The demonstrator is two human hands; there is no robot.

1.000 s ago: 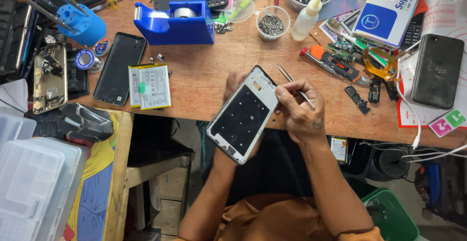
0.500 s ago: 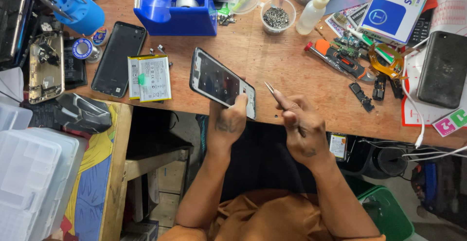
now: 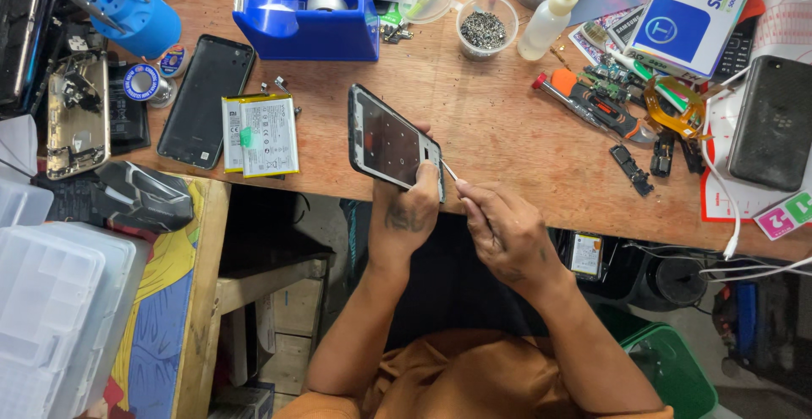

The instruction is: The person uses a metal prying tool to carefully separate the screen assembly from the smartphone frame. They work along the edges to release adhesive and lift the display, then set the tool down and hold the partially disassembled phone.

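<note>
My left hand grips a black phone frame from below, holding it tilted over the near edge of the wooden workbench. My right hand pinches thin metal tweezers whose tip touches the frame's lower right corner. Left of the frame lie a phone battery with a yellow rim and a black phone back cover.
A blue tape dispenser, a cup of small screws and a white glue bottle stand at the back. A screwdriver, small parts, a white-blue box and a black phone crowd the right. Clear plastic boxes sit at lower left.
My left hand turned the phone frame from upright to tilted leftward and lifted it over the bench edge. My right hand brought the tweezers to its corner.
</note>
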